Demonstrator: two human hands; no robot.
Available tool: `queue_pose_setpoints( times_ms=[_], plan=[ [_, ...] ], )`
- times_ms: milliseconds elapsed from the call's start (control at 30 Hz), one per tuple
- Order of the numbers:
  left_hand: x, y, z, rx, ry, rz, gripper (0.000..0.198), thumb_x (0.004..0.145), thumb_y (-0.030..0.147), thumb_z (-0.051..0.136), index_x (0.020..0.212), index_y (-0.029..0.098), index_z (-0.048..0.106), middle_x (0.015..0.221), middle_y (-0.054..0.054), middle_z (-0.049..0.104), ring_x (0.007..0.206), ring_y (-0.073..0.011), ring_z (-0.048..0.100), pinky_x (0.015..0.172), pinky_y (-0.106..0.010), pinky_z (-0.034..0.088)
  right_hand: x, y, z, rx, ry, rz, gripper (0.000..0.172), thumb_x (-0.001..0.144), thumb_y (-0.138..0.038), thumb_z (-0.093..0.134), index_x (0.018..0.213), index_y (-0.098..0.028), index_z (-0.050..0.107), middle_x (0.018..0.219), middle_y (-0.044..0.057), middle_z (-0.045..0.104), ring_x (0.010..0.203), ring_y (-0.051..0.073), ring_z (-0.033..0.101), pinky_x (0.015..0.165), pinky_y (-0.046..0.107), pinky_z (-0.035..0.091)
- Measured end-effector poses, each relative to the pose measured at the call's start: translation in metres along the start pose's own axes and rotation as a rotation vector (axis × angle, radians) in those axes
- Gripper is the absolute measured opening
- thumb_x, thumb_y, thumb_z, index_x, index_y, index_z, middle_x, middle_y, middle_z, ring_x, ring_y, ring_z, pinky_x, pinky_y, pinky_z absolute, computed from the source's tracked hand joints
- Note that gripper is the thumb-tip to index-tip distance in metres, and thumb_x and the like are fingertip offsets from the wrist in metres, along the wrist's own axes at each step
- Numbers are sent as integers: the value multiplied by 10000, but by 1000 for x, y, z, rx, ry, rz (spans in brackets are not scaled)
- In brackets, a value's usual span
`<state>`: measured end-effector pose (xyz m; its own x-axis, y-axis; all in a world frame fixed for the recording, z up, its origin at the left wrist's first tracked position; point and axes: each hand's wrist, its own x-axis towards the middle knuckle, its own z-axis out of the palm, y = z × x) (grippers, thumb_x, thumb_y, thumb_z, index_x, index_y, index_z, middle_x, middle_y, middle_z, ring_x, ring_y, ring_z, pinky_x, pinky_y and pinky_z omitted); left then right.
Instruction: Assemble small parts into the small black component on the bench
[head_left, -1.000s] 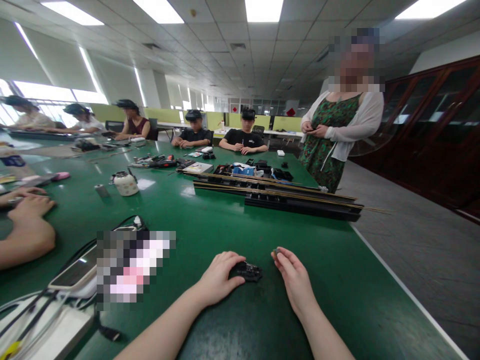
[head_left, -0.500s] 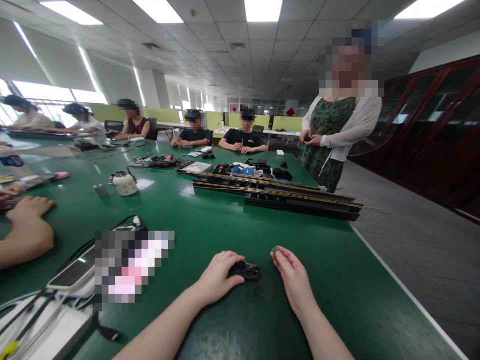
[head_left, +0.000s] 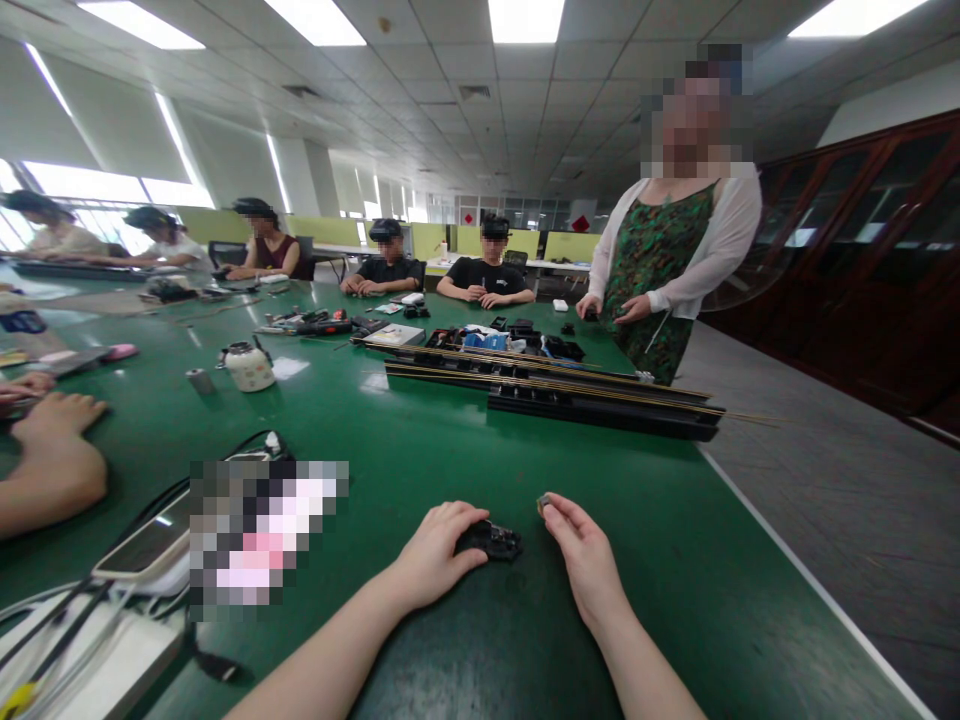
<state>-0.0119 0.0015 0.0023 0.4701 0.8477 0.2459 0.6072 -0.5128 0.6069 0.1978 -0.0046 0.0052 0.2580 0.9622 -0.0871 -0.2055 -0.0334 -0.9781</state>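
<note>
My left hand (head_left: 444,550) is closed around the near end of a small black device housing (head_left: 501,541) that rests on the green table (head_left: 480,640). Dark and metallic parts show inside the housing; its exact kind is unclear. To the right, my right hand (head_left: 581,550) pinches a tiny metallic part (head_left: 543,504) between thumb and fingertips. That part is held a little above the table, apart from the housing. Its details are too small to make out.
Long black rails with thin brass-coloured rods (head_left: 600,405) lie across the table ahead. Phones and cables (head_left: 150,545) are at left, beside another person's arm (head_left: 60,465). A cream pot (head_left: 250,367) stands farther back. A person (head_left: 667,250) stands at the right edge.
My right hand has shifted slightly left with the tiny part, closer to the housing. My left hand stays in place. The standing person's hands have lowered and moved apart.
</note>
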Motion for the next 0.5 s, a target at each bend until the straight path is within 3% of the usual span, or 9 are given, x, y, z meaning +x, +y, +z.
queue_pose_setpoints(
  times_ms=[233,500],
  plan=[
    [0,0,2,4,-3,-1,416,766,210,662,1162,235,536,1106,-48,585,1039,-232,513,926,-358,379,-5,-1,5,-91,-77,-82,418,560,-438,753,876,-183,651,888,74,722,885,237,657,869,397,487],
    [0,-4,3,8,12,-4,417,756,210,671,1152,236,544,1093,-44,588,1021,-234,520,905,-363,392,-11,6,6,-479,-232,-273,252,724,-339,630,940,-211,655,957,72,685,926,233,617,902,425,446]
  ],
)
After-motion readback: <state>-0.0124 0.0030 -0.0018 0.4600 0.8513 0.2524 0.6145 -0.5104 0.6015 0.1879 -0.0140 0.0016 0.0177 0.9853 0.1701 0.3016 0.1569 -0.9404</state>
